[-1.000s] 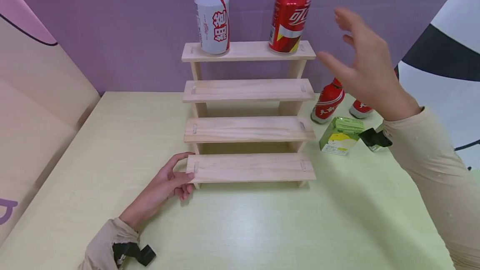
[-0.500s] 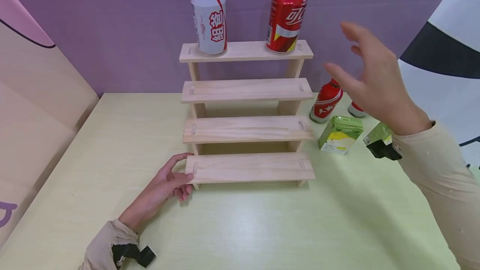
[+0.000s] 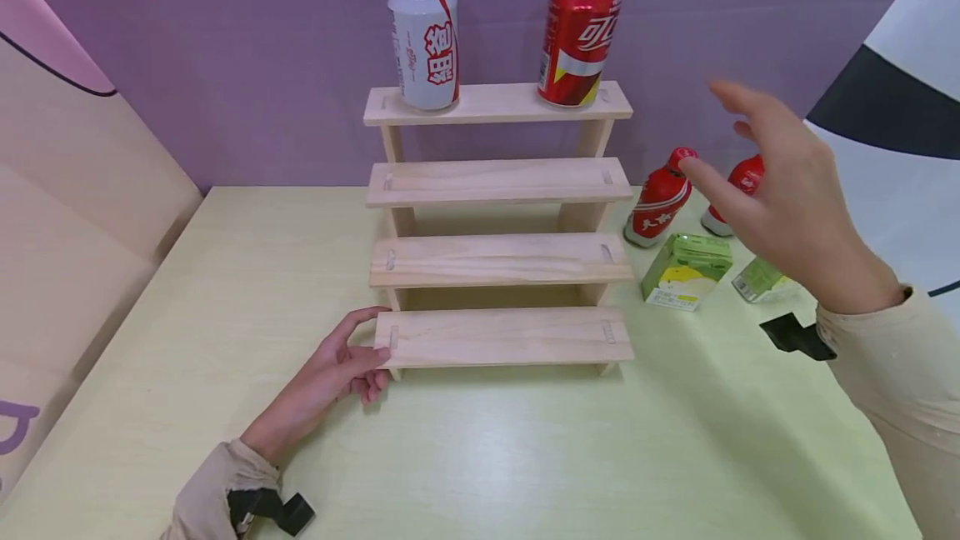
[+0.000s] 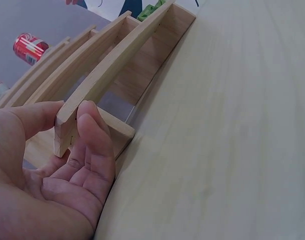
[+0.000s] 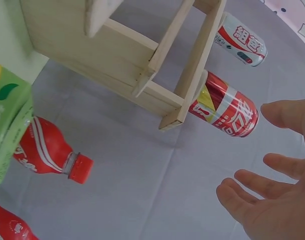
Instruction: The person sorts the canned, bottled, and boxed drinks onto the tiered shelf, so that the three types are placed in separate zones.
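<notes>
A four-step wooden display stand (image 3: pixel 501 336) stands on the table. My left hand (image 3: pixel 318 386) grips the left end of its lowest board; in the left wrist view the thumb and fingers (image 4: pixel 95 132) curl round that board end. On the top step are a white can (image 3: pixel 423 48) at the left and a red cola can (image 3: pixel 579 44) at the right. My right hand (image 3: pixel 795 207) is in the air right of the stand, fingers loosely spread, holding nothing. In the head view it overlaps part of a red bottle (image 3: pixel 748 175).
Another red bottle (image 3: pixel 660 202) stands beside the stand's right side. In front of it is a green carton (image 3: pixel 686 271), with a second green carton (image 3: pixel 759 280) to its right, partly hidden by the right hand. A purple backdrop (image 3: pixel 285 65) rises behind the pale table (image 3: pixel 480 457).
My right hand has moved right and down, away from the red can, uncovering more of the bottles and the second carton. The left hand keeps its grip; the stand and cans stay put.
</notes>
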{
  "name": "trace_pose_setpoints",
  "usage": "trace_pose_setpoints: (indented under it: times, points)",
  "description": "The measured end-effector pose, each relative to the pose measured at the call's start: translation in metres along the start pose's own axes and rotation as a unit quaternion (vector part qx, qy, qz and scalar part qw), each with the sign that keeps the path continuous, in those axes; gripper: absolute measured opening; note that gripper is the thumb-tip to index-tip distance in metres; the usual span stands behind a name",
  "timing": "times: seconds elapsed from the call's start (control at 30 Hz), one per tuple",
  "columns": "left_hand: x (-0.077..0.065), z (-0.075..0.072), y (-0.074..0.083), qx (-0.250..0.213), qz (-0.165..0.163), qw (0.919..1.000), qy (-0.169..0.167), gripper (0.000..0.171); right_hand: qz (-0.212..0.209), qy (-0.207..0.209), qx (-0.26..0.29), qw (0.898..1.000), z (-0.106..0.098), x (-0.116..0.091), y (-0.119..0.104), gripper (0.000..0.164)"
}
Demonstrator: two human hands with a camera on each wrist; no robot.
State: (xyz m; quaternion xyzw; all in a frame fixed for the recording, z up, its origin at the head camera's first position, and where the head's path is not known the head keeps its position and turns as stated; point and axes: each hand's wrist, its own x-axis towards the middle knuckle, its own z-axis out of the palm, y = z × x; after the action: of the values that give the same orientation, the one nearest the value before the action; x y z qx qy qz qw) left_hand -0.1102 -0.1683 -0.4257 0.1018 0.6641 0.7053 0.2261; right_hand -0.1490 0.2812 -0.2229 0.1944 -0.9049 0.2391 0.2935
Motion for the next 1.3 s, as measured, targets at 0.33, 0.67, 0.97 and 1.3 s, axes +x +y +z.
trace_pose_setpoints:
  times: [0.33, 0.67, 0.97, 1.3]
  points:
    - [0.0, 0.0, 0.001, -0.009, -0.003, 1.0, -0.001, 0.059, 0.005, -0.012, -0.013, 1.0, 0.008, -0.027, 0.003, 0.074]
    - [0.001, 0.0, 0.0, -0.01, 0.0, 1.0, -0.002, 0.059, 0.008, -0.014, 0.001, 1.0, 0.014, -0.049, 0.006, 0.069]
    - [0.001, 0.0, 0.0, -0.011, -0.003, 0.9999, 0.0, 0.059, 0.032, -0.024, 0.003, 0.999, 0.023, -0.068, 0.016, 0.07]
    - [0.001, 0.0, 0.0, -0.008, -0.003, 1.0, 0.0, 0.06, 0.049, -0.036, 0.001, 0.998, 0.041, -0.094, 0.038, 0.064]
